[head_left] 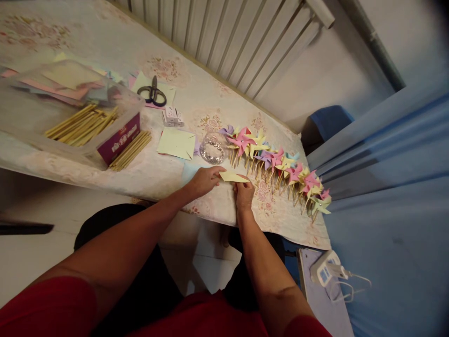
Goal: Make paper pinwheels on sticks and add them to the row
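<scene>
A folded piece of pale yellow paper (pixel 233 177) is held between both hands just above the table's near edge. My left hand (pixel 205 180) pinches its left end, fingers closed on it. My right hand (pixel 244 193) grips its right underside, fingers curled up around the edge. Just beyond the hands lies a row of finished paper pinwheels (pixel 277 161) in pink, yellow, purple and blue, on wooden sticks, running off to the right. A small clear bag of shiny pins (pixel 212 150) sits just behind the left hand.
A flowered cloth covers the table (pixel 196 100). At left stands a clear plastic box (pixel 75 119) with wooden sticks and coloured paper. More sticks (pixel 130 150), a cut yellow sheet (pixel 176 142), black scissors (pixel 153 92) and a small white box (pixel 172 116) lie nearby. A power strip (pixel 326 269) sits at lower right.
</scene>
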Motion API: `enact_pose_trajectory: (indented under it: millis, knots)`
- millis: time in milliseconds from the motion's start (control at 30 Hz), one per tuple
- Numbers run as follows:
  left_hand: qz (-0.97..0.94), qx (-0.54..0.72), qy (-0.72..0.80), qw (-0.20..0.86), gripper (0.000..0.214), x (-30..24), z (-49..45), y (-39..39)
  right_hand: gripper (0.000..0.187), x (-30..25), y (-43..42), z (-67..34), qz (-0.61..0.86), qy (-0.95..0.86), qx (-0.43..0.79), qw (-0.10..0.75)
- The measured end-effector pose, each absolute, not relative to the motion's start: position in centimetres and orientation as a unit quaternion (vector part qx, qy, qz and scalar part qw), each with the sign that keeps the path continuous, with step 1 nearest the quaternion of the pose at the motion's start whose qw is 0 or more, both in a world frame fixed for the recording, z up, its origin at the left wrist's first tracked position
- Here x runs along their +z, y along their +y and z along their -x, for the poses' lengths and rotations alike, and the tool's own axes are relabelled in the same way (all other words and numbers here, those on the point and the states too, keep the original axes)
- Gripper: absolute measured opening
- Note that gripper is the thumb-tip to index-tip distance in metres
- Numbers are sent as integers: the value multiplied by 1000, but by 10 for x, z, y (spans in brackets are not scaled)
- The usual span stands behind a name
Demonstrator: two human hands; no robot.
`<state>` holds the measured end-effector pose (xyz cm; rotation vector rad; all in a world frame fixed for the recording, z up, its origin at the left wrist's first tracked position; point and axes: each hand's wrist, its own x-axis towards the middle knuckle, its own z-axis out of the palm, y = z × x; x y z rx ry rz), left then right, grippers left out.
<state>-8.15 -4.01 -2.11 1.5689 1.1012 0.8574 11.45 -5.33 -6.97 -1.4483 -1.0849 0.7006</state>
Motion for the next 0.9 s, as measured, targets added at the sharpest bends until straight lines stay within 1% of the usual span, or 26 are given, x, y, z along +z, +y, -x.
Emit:
enact_pose_trajectory:
  millis: [100, 300, 533, 700, 900]
  knots:
    - [-678, 347, 460, 457, 38, -21, 81, -40, 28, -71, -53, -116, 618, -463, 304, 558]
    - [-710, 329, 467, 412, 31, -27, 86, -43, 26, -71, -57, -122, 586, -498, 320, 553]
    - [-752, 272, 463, 382, 32, -34, 91, -46, 20, -65, -66, -121, 579, -489, 372, 536]
    - [-803, 232, 449, 316, 28, -45, 91, -45, 24, -67, -72, -126, 598, -494, 362, 517]
    - [-819, 218, 444, 290, 29, -50, 92, -45, 27, -67, -81, -131, 602, -501, 358, 509]
